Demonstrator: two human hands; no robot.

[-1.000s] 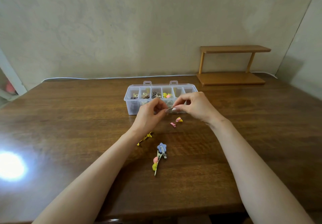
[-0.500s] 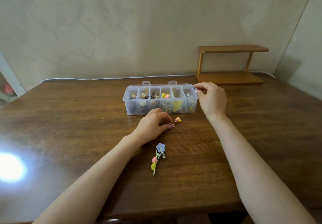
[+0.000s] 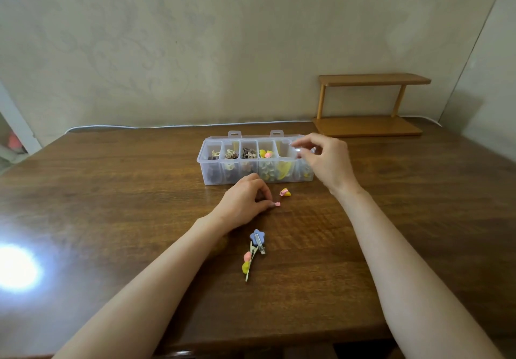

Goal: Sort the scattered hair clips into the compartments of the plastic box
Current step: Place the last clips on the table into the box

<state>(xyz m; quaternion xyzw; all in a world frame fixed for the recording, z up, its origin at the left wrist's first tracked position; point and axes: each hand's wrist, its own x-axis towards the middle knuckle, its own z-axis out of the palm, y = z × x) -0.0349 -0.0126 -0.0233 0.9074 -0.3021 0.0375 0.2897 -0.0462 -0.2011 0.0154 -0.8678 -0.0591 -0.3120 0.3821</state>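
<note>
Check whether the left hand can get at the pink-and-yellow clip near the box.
Probably yes: the pink-and-yellow clip lies on bare table just beyond the left hand, nothing between. But that hand now pinches the small pink clip.

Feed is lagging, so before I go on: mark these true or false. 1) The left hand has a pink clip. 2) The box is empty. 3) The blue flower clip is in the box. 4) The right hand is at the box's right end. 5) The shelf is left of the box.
1) True. The left hand pinches the pink clip down on the table.
2) False. Several compartments of the box hold clips.
3) False. The blue flower clip lies on the table, nearer the person than the left hand.
4) True. The right hand hovers over that end.
5) False. The shelf stands behind the box, to its right.
</note>
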